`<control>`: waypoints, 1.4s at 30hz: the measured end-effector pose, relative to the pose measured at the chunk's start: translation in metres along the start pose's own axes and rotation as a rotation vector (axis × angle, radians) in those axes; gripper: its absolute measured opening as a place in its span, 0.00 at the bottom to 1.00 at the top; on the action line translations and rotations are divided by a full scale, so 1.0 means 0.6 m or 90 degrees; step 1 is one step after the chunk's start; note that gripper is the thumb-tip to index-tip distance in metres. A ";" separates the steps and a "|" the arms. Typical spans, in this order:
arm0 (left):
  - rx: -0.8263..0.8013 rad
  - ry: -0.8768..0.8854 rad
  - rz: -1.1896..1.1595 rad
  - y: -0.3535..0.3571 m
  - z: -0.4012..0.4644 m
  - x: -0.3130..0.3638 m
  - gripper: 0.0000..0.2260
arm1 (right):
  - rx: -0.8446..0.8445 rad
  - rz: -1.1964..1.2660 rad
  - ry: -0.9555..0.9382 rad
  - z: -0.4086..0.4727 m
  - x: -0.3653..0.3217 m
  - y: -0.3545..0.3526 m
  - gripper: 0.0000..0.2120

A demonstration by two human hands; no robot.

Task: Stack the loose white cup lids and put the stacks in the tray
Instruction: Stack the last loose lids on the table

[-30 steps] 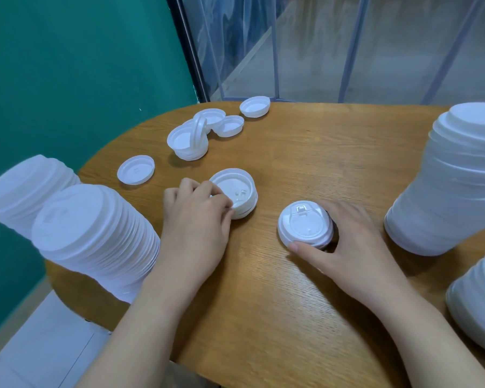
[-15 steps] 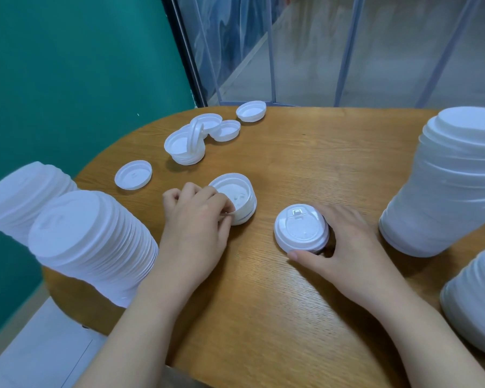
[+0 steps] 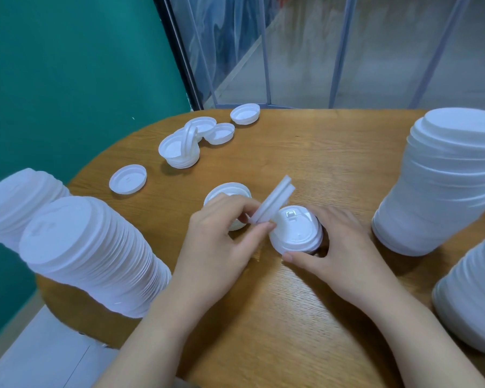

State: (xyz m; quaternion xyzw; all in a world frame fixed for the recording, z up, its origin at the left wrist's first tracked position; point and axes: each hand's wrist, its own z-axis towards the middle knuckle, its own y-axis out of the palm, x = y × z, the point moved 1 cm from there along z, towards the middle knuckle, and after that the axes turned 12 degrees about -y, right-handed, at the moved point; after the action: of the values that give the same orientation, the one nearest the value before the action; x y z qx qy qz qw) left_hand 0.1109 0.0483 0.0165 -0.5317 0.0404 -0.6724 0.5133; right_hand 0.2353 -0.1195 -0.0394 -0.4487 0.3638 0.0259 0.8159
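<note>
My left hand (image 3: 221, 236) pinches a white lid (image 3: 273, 201) by its edge; the lid is tilted up on its side, above the table. Behind that hand lies a small pile of lids (image 3: 230, 193), partly hidden. My right hand (image 3: 339, 247) cups a short stack of lids (image 3: 294, 231) that stands dome-up on the wooden table (image 3: 305, 152); the raised lid's lower edge is right at this stack's left rim. Loose lids lie farther back: one flat lid (image 3: 128, 179), a cluster of several lids (image 3: 185, 144) and a single lid (image 3: 245, 113). No tray is in view.
Tall leaning stacks of white lids stand on both sides: two at the left (image 3: 87, 253), (image 3: 14, 203), one at the right (image 3: 443, 180), another at the lower right (image 3: 476, 292). A teal wall (image 3: 67, 65) is to the left, a clear plastic curtain (image 3: 319, 46) behind the table.
My left hand has lifted a lid off the small pile and carried it rightward, tilted on edge, to the stack under my right hand. The right hand has stayed on its stack.
</note>
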 end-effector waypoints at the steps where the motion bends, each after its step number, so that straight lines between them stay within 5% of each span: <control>1: -0.018 -0.010 -0.031 0.004 -0.001 0.003 0.12 | 0.002 0.001 -0.002 0.000 0.000 0.000 0.33; 14: -0.249 -0.275 -0.217 0.029 -0.002 -0.013 0.10 | -0.003 0.001 0.020 0.003 -0.002 0.000 0.33; 19: -0.249 -0.324 -0.193 0.035 -0.001 -0.021 0.10 | -0.004 0.004 0.055 0.003 -0.004 -0.001 0.47; 28: -0.245 -0.351 -0.148 0.060 0.003 -0.029 0.08 | 0.003 0.003 0.017 0.002 -0.008 -0.003 0.34; 40: -0.270 -0.357 -0.106 0.063 0.011 -0.031 0.08 | -0.022 -0.011 0.045 -0.002 -0.003 -0.005 0.48; 42: -0.268 -0.358 -0.098 0.062 0.012 -0.030 0.08 | -0.009 0.004 0.023 -0.002 -0.004 -0.004 0.41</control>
State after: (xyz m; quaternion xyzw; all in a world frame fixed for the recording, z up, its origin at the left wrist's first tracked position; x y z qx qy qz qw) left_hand 0.1386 0.0474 -0.0151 -0.7915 -0.0050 -0.5133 0.3316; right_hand 0.2339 -0.1214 -0.0366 -0.4535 0.3798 0.0229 0.8060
